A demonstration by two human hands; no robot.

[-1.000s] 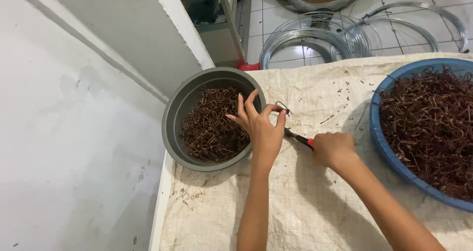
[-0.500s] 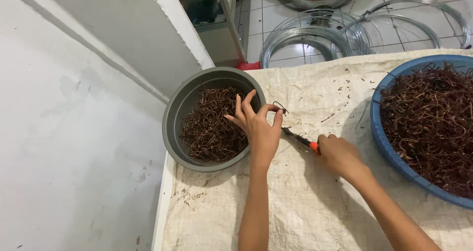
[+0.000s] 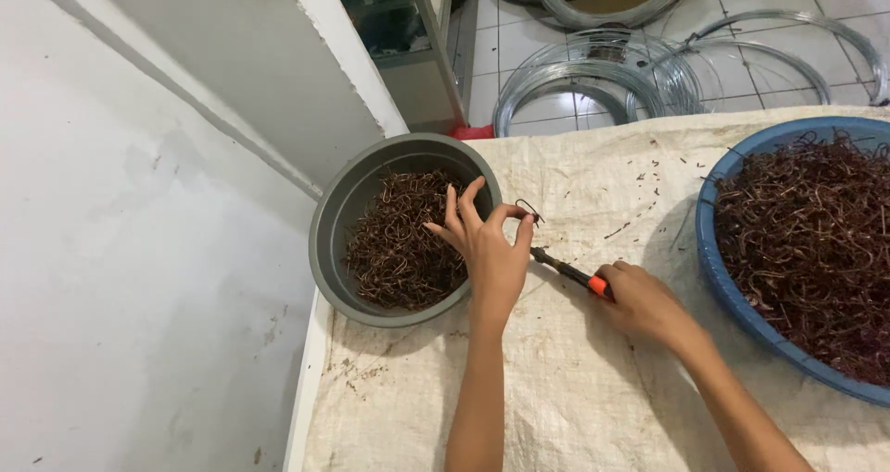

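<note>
My left hand (image 3: 487, 249) hovers at the right rim of a grey bowl (image 3: 334, 240) and pinches a small bent piece of brown wire (image 3: 528, 210) between thumb and forefinger, the other fingers spread. The bowl holds a heap of short brown wire pieces (image 3: 399, 245). My right hand (image 3: 644, 300) grips pliers with an orange handle (image 3: 570, 273), whose dark jaws point at the left hand's thumb. Both hands rest over a pale woven sack (image 3: 556, 389) spread on the table.
A blue basin (image 3: 732, 310) at the right is piled with tangled brown wire. Coils of silver wire (image 3: 603, 73) lie on the tiled floor beyond the table. A white wall and a white shelf stand at the left.
Both hands have stayed nearly in place; my left hand's fingers shifted slightly around the wire piece and the pliers edged a little closer to it.
</note>
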